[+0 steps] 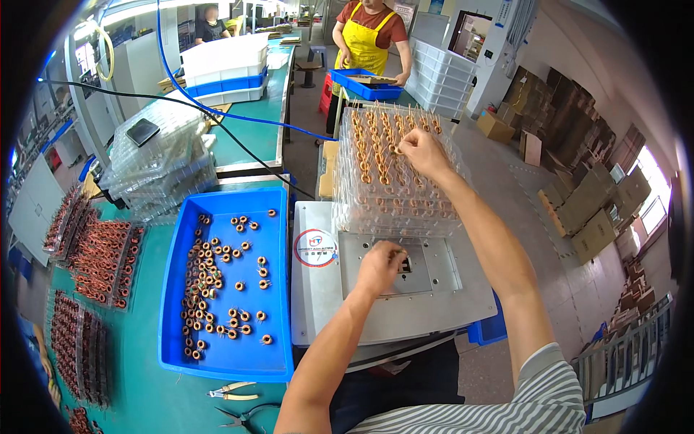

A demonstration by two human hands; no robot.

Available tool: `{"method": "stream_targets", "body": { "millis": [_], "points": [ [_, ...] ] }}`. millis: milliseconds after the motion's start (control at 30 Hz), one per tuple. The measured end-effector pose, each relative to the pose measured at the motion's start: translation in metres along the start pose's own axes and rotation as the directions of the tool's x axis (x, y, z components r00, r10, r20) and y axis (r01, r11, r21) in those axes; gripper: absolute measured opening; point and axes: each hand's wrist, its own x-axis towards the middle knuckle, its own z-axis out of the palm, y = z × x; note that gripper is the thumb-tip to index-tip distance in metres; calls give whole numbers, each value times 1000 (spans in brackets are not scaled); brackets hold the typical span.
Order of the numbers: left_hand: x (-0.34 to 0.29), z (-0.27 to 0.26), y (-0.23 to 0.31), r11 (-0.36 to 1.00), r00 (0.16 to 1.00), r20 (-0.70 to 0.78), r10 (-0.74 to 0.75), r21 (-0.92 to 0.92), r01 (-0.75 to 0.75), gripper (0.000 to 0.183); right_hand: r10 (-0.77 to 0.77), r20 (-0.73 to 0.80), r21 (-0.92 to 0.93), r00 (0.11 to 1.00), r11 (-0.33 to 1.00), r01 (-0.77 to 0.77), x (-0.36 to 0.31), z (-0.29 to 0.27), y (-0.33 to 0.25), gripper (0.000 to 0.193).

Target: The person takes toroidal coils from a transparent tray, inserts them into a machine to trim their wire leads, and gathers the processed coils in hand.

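Observation:
My right hand (425, 153) reaches over the top of a stack of clear plastic trays (347, 195). Its fingers pinch a copper-coloured ring coil (396, 150) among rows of similar coils (363, 155) with wire leads sticking up. Lower down, my left hand (381, 269) is closed over the grey metal machine top (318, 296), right beside a small dark slot (410, 265) in its plate. Whatever its fingertips hold is hidden. To the left, a blue tray (282, 289) contains many loose wound ring coils (210, 282).
Pliers (235, 391) and dark-handled cutters (246, 417) lie on the green table (144, 347). Packed coil trays (108, 264) and a clear tray pile (163, 166) stand left. Cables (238, 119) cross overhead. A person in a yellow apron (361, 43) handles a blue bin (369, 87).

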Motion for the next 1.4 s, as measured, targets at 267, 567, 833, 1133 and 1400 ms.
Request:
{"method": "stream_targets", "body": {
  "millis": [267,567,833,1133,1400],
  "points": [
    [8,-18,2,367,910,207,-359,-865,342,14,-72,242,516,968,854,-66,-105,-48,-16,7],
    [15,-12,-5,236,915,219,-338,-922,307,11,-250,387,64,888,967,245,-182,-19,52,9],
    [14,-3,-1,281,907,188,-377,-910,305,15,-213,449,31,868,974,223,-184,-2,70,13],
    [15,-3,-11,294,909,200,-366,-902,317,21,-227,562,-40,796,953,300,-178,8,72,13],
    [13,-1,-13,404,935,136,-326,-875,268,37,-265,597,-6,757,942,335,-175,16,72,11]
  ]
}}
